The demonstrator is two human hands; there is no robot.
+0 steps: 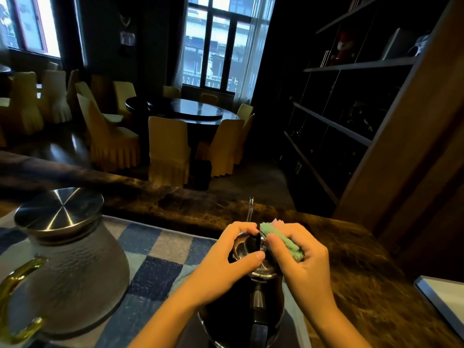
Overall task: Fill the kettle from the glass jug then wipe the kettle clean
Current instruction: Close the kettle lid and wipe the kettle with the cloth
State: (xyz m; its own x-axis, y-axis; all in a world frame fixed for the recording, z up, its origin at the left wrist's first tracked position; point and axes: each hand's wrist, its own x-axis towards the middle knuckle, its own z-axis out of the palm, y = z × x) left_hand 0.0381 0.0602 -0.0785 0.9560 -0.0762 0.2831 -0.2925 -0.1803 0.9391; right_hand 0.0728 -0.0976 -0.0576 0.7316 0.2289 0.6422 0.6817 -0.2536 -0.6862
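Note:
A dark steel kettle (241, 310) stands at the bottom centre, its thin spout (249, 209) pointing away from me. My left hand (226, 257) grips the raised kettle lid (244, 246) by its edge. My right hand (301, 259) presses a green and pink cloth (281, 237) against that lid. A frosted glass jug (75, 272) with a steel lid (59, 209) and a yellow handle (15, 297) sits to the left, apart from both hands.
A blue and grey checked mat (155, 259) lies under the jug on a brown marble counter (364, 272). A white tray edge (442, 295) shows at the right. Beyond the counter are a round table (190, 110), covered chairs and dark shelves (339, 121).

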